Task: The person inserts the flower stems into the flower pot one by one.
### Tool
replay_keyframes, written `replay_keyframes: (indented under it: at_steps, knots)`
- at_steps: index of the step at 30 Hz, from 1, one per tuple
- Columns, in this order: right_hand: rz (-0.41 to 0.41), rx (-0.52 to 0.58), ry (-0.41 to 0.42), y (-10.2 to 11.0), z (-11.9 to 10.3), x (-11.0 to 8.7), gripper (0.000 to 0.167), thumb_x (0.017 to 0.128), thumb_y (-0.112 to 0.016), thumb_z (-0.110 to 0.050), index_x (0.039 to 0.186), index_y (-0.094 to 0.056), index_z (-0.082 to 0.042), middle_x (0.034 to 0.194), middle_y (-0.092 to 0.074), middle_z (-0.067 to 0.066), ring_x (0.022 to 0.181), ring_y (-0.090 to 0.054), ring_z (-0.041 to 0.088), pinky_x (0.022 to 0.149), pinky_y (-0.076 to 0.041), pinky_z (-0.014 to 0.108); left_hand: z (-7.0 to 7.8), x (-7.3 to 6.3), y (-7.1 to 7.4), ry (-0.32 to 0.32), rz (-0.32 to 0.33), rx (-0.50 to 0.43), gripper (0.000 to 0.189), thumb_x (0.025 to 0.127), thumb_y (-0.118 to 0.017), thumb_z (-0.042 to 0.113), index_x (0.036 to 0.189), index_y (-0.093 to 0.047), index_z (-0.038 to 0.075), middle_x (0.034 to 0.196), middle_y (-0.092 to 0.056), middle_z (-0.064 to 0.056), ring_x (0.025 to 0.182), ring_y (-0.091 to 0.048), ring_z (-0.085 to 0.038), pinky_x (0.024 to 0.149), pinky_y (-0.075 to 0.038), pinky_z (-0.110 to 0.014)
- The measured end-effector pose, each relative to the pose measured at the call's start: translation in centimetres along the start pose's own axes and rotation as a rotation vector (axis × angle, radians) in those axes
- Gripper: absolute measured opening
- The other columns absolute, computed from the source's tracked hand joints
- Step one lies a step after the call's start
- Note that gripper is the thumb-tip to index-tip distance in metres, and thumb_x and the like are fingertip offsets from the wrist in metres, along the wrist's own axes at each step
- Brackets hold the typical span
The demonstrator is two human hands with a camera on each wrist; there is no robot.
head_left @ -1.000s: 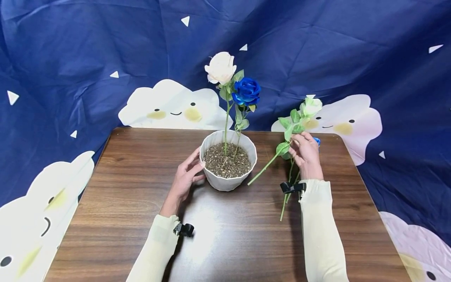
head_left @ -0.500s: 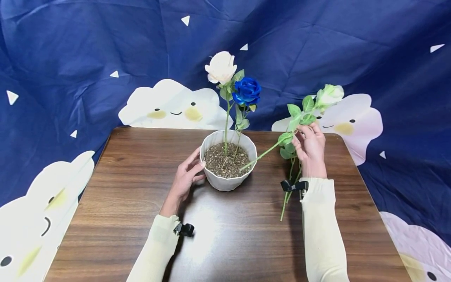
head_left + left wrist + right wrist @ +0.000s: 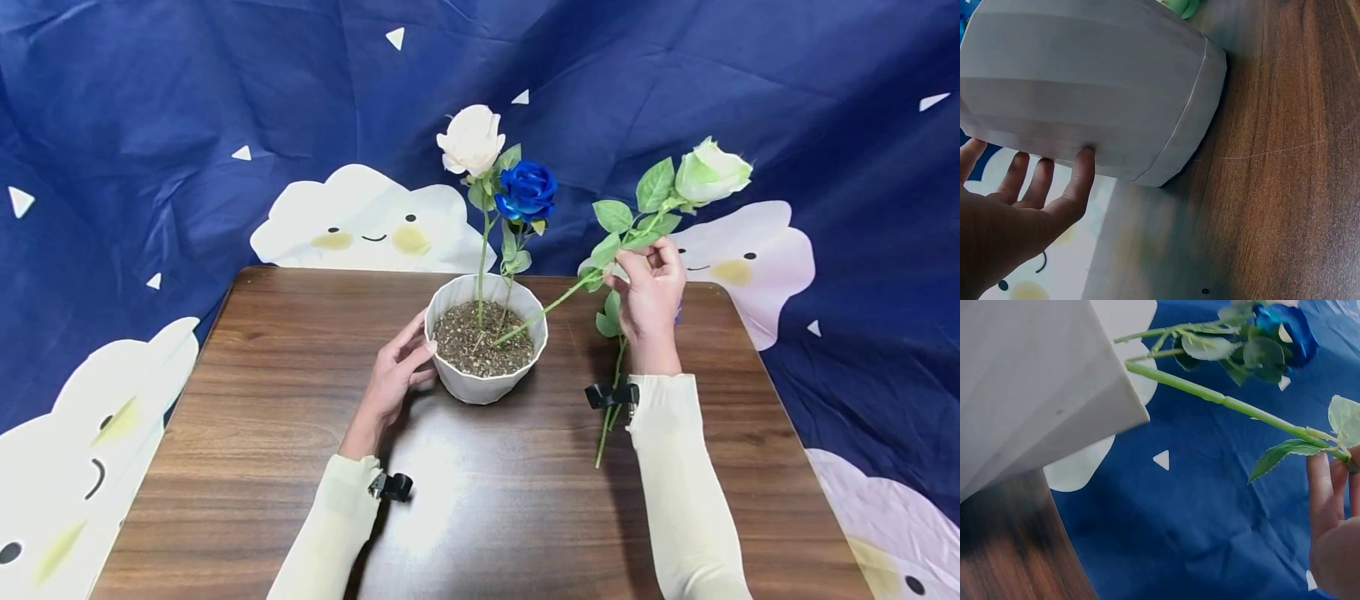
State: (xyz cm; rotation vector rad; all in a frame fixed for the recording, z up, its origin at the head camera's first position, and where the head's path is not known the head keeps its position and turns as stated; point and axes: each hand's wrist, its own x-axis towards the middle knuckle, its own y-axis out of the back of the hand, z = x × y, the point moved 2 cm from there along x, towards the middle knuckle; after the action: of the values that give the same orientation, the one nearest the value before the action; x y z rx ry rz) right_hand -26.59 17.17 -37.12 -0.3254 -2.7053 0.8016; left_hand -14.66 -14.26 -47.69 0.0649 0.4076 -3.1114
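Head view shows the right hand (image 3: 651,296) with its grip on a long-stemmed rose with a pale green-and-white bloom (image 3: 712,173), thumb and fingers pinching the stem just below the upper leaves. The pale rose slants down to the left: its bloom is on the far right, and the lower end of its stem reaches past the rim of a white, faceted, round pot (image 3: 483,390) to the dark, grainy soil (image 3: 468,360) inside. Whether the tip touches the soil or has entered it, I cannot tell.

The left hand (image 3: 388,379) is at the pot's left side. Its grip is loose: in the left wrist view the fingers (image 3: 1079,187) are spread, with fingertips touching the outer wall rather than wrapping round it.

Two roses stand upright in the soil, a cream-white rose (image 3: 471,142) and a deep blue rose (image 3: 527,192), close beside each other. Green leafy stems (image 3: 609,323) lie on the brown wood-grain desk (image 3: 285,400), to the right of the pot and partly hidden by the right arm. Both sleeves (image 3: 322,525) are pale cream. Behind the desk hangs a dark blue cloth (image 3: 337,83) printed with white smiling clouds and small white triangles.
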Motion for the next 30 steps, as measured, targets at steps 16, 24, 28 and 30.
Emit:
replay_keyframes:
  at_steps: [16, 24, 28, 30]
  knots:
    - [-0.156, -0.076, 0.057, -2.9, 1.1, -1.6, 0.034, 0.083, -0.06, 0.023, 0.091, -0.064, -0.009, 0.082, -0.058, 0.005, 0.069, -0.061, 0.013, 0.054, -0.058, 0.025, -0.3, 0.1, 0.1, 0.004, 0.0, -0.01, 0.059, 0.099, -0.061, 0.012, 0.156, -0.043, 0.017, 0.149, -0.049, -0.017, 0.128, -0.052, -0.033, 0.095, -0.051, -0.059]
    - [-0.189, -0.091, 0.058, -3.6, 1.6, -2.3, 0.034, 0.084, -0.061, 0.023, 0.092, -0.064, -0.01, 0.083, -0.061, 0.006, 0.07, -0.062, 0.013, 0.057, -0.059, 0.026, -0.4, 0.1, 0.1, 0.002, -0.003, -0.014, 0.059, 0.099, -0.061, 0.013, 0.156, -0.043, 0.016, 0.15, -0.049, -0.016, 0.129, -0.052, -0.034, 0.095, -0.051, -0.059]
    - [-0.22, -0.085, 0.078, -4.3, 1.5, -2.9, 0.036, 0.083, -0.059, 0.025, 0.092, -0.064, -0.009, 0.083, -0.061, 0.006, 0.071, -0.064, 0.014, 0.058, -0.058, 0.025, -0.4, 0.1, 0.1, 0.004, -0.001, -0.015, 0.059, 0.099, -0.061, 0.012, 0.156, -0.043, 0.016, 0.15, -0.049, -0.017, 0.13, -0.052, -0.034, 0.095, -0.05, -0.059]
    - [-0.254, -0.1, 0.107, -4.7, 1.5, -3.1, 0.036, 0.083, -0.058, 0.025, 0.093, -0.064, -0.009, 0.083, -0.062, 0.006, 0.072, -0.065, 0.014, 0.059, -0.058, 0.025, -0.3, 0.1, 0.1, 0.004, -0.001, -0.014, 0.059, 0.099, -0.061, 0.012, 0.156, -0.043, 0.016, 0.15, -0.049, -0.018, 0.13, -0.051, -0.035, 0.095, -0.05, -0.06]
